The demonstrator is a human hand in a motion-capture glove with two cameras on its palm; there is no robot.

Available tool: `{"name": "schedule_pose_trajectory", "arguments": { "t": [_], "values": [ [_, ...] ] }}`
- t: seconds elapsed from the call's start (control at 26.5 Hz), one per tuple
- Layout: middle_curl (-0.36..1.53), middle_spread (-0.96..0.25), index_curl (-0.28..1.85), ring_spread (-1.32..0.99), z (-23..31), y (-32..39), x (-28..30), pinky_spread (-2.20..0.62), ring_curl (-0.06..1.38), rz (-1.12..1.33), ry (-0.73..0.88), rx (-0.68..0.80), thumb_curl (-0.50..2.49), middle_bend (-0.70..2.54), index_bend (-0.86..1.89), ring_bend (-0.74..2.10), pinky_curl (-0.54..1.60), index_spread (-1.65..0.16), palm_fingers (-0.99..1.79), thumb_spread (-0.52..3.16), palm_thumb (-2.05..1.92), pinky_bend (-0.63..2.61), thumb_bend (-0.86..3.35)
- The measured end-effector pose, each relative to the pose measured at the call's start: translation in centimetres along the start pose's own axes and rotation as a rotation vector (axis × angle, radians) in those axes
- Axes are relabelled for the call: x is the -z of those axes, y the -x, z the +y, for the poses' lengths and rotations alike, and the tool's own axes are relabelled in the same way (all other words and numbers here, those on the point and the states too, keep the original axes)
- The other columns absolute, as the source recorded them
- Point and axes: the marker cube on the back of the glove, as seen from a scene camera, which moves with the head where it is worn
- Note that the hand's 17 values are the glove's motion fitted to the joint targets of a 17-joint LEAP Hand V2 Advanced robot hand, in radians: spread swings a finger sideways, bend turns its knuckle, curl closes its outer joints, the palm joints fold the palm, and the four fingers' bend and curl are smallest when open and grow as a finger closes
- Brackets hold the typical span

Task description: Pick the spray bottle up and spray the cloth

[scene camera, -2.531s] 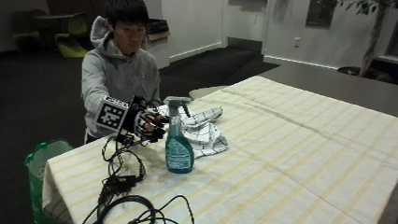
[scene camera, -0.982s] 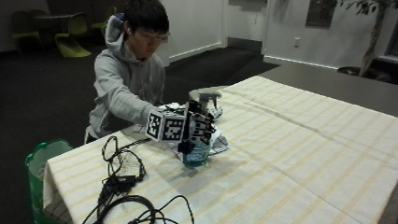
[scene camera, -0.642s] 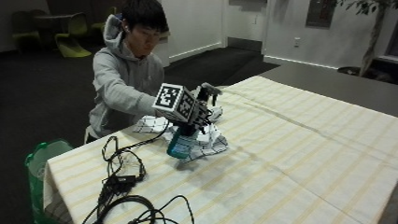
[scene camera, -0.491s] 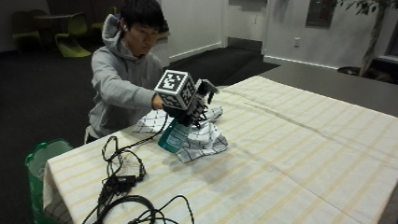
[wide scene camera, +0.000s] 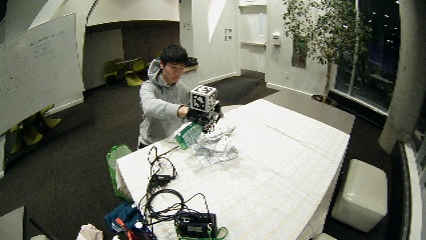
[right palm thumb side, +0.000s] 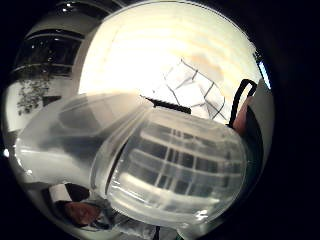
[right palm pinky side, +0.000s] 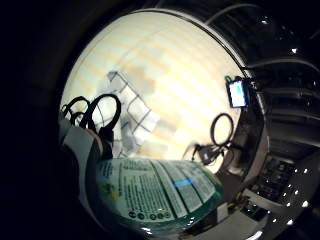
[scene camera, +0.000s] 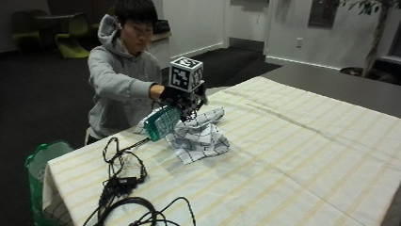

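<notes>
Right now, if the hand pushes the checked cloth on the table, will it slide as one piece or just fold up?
The checked cloth lies crumpled in soft folds, so it is probably floppy and would bunch rather than slide whole. It looks thin, so likely light. It rests on a striped tablecloth, which may drag on it. The right hand holds the spray bottle tilted above it.

My black-gloved right hand (scene camera: 179, 96) holds a teal-green plastic spray bottle (scene camera: 162, 123) with a pale printed label. Just beside the bottle lies a white cloth with a dark grid check (scene camera: 199, 136), on a cream tablecloth with faint yellow stripes (scene camera: 300, 155).
</notes>
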Motion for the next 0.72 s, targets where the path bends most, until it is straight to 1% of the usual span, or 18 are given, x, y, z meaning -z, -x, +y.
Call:
{"name": "schedule_pose_trajectory", "arguments": {
  "t": [0.11,0.23,0.6,0.72],
  "values": [
    [0.52,-0.11,0.53,-0.18,0.7,0.5,-1.7,-0.25,0.45,0.035,0.052,-0.005,0.66,0.63,0.46,0.61,0.37,-0.20,1.40,0.13,0.97,0.38,-0.03],
    [0.52,-0.11,0.53,-0.18,1.4,1.0,-2.2,-0.25,0.45,0.056,0.068,-0.013,0.66,0.63,0.46,0.61,0.37,-0.19,1.40,0.13,0.97,0.38,-0.03],
    [0.52,-0.11,0.55,-0.18,3.3,1.7,2.7,-0.25,0.45,0.100,0.024,-0.011,0.69,0.63,0.46,0.62,0.38,-0.19,1.39,0.12,0.97,0.39,-0.03],
    [0.51,-0.11,0.55,-0.18,3.3,1.8,3.0,-0.25,0.45,0.102,0.025,-0.017,0.69,0.63,0.46,0.62,0.38,-0.19,1.40,0.11,0.97,0.39,-0.03]
  ]
}}
